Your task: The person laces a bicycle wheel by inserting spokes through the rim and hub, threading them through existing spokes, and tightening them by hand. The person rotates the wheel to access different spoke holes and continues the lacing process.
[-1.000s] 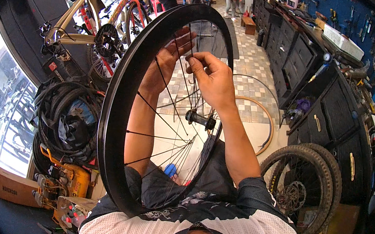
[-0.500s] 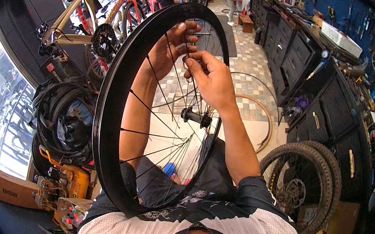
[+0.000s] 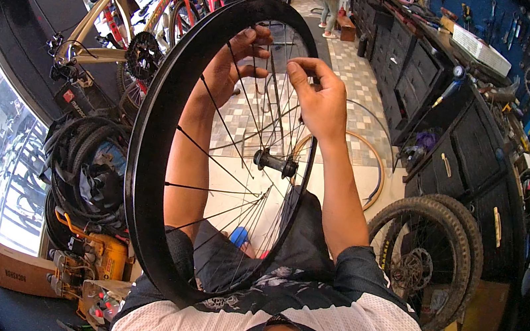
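I look down at a black bicycle wheel [image 3: 144,170] held upright in front of my chest, its deep rim filling the middle of the view and its lower edge resting near my lap. Thin spokes [image 3: 224,167] run from the rim to the hub [image 3: 275,163], which sits a little right of centre.

My left hand [image 3: 235,61] reaches up through the wheel from the left side, forearm passing between the spokes. Its fingers are curled loosely near the top of the rim, touching the spokes there; I cannot tell whether they grip one firmly.

My right hand [image 3: 320,99] is raised just beside it on the right side of the wheel. Its thumb and fingertips are pinched together on something small at the upper spokes, too small to make out.

Around me is a workshop. A tan and red bicycle [image 3: 113,25] stands at the upper left. A pile of black tyres [image 3: 80,168] lies at the left, above a yellow machine [image 3: 88,259]. A knobbly tyred wheel [image 3: 427,254] leans at the right against dark cabinets [image 3: 445,115]. A bare hoop [image 3: 372,166] lies on the tiled floor [image 3: 356,84] beyond the hub.
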Motion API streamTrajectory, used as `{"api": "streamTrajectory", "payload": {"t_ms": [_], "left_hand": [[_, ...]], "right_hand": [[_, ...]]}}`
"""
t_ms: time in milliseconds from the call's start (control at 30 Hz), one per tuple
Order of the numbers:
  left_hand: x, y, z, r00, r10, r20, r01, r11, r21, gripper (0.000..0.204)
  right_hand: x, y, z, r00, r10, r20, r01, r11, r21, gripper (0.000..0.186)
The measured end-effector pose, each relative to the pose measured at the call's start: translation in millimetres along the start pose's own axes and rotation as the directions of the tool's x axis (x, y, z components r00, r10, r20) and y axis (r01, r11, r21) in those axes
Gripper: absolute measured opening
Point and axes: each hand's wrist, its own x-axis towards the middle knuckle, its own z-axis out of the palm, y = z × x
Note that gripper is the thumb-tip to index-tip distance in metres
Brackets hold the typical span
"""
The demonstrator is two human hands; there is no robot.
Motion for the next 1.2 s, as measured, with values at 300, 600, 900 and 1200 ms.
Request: {"api": "streamTrajectory", "payload": {"t_ms": [300,600,900,1200], "left_hand": [[-5,6,7,0.997,0.035,-0.075,-0.03,0.997,0.069,0.031],[19,-22,-14,0.975,0.155,0.16,-0.163,0.986,0.037,0.042],[13,8,18,0.995,-0.095,-0.006,0.096,0.994,0.045,0.053],[-34,40,40,0.996,0.086,0.002,-0.086,0.995,0.058,0.043]], "right_hand": [[-12,31,23,0.985,0.031,0.168,-0.032,0.999,0.008,0.033],[-31,7,23,0.907,0.154,0.392,-0.135,0.988,-0.077,0.021],[-42,-11,8,0.941,0.006,0.339,0.03,0.995,-0.1,0.023],[-42,-40,-14,0.927,-0.095,0.363,0.172,0.968,-0.186,0.024]]}}
